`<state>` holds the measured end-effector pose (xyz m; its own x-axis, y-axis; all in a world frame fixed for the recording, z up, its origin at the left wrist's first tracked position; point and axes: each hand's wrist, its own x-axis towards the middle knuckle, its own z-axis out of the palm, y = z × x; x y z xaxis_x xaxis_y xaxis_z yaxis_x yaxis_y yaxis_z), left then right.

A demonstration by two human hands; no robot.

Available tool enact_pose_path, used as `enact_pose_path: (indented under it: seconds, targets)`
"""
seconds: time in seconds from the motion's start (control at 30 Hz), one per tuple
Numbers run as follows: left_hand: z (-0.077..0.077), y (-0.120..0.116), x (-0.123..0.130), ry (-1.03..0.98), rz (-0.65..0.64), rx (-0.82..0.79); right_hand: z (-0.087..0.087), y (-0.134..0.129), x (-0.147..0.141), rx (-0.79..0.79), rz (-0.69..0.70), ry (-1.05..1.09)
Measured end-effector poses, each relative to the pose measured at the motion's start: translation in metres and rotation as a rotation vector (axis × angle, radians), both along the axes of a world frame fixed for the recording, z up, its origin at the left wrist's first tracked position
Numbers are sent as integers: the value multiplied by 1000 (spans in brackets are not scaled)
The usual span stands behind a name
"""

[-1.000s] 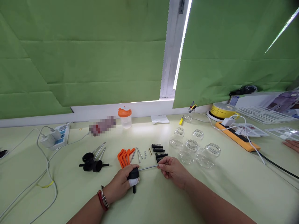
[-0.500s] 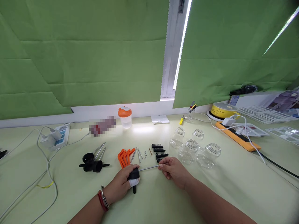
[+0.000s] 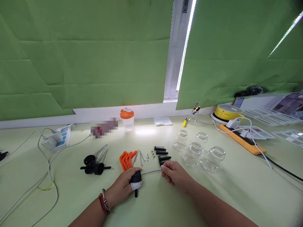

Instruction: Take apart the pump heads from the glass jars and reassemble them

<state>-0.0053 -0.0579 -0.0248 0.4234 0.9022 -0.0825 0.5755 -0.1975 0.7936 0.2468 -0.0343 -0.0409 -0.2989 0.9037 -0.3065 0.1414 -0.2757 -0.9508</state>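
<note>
My left hand is wrapped round a black round part with a short black arm pointing down. A thin metal rod runs from this part to the right, and its far end is pinched in the fingertips of my right hand. Orange curved handles lie just beyond my left hand, beside thin metal pins and tiny nuts. Black pieces with springs lie right behind my right fingertips. More black caps with rods rest at the left.
Several clear jars stand right of centre. An orange-lidded cup, white paper and a yellow screwdriver are at the back. Power strips with cables lie right and left.
Both hands keep almost the same hold on the black part and rod. The whole view has shifted very slightly.
</note>
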Motion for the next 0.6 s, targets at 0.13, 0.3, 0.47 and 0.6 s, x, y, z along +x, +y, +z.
enact_pose_path:
  seconds: [0.13,0.3,0.47,0.6]
  targets:
    - [-1,1,-1,-15,-3,-2,0,0,-1,24,34,-26]
    - [-3,1,-2,-13,5,-12,1,0,-1,44,50,-59]
    - [-1,1,-1,-12,-4,-12,1,-1,-1,35,35,-21]
    - [-1,1,-1,-13,-20,-7,1,-1,-2,40,31,-34]
